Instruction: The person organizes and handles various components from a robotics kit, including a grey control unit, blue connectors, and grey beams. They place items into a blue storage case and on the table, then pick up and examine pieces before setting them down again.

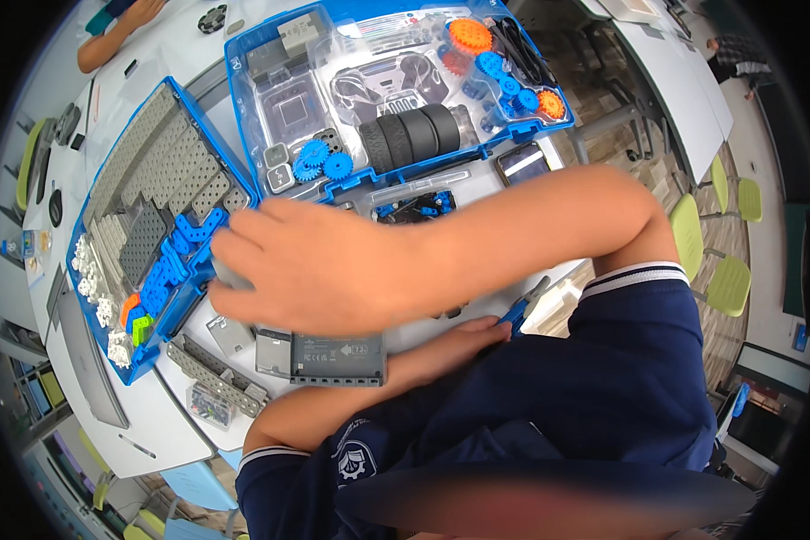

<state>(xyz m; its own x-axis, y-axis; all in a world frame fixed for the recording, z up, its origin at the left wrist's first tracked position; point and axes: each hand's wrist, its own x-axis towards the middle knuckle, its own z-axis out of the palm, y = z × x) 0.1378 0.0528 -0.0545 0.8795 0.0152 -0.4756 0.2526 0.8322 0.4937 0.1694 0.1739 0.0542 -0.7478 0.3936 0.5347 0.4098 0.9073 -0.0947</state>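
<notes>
My right hand (306, 265) reaches leftward across the table, over the near edge of a blue parts tray (209, 286). Its fingers are bent, and a greyish piece (230, 275) shows between fingers and thumb; its kind is unclear. Close to my body, my left hand (484, 334) has its fingertips at a blue part (516, 317), with most of the grip hidden. A dark grey battery-like block (337, 358) lies between my arms, partly covered by my left forearm. Beside it are a small light grey block (229, 334) and a grey perforated beam (214, 373).
An open blue case (333, 187) holds black tyres (409, 138), blue gears (313, 158) and orange gears (470, 36). Grey beams (166, 135) fill the left tray. A phone (524, 163) lies beyond my right forearm. Another person's arm (117, 38) rests at the far left.
</notes>
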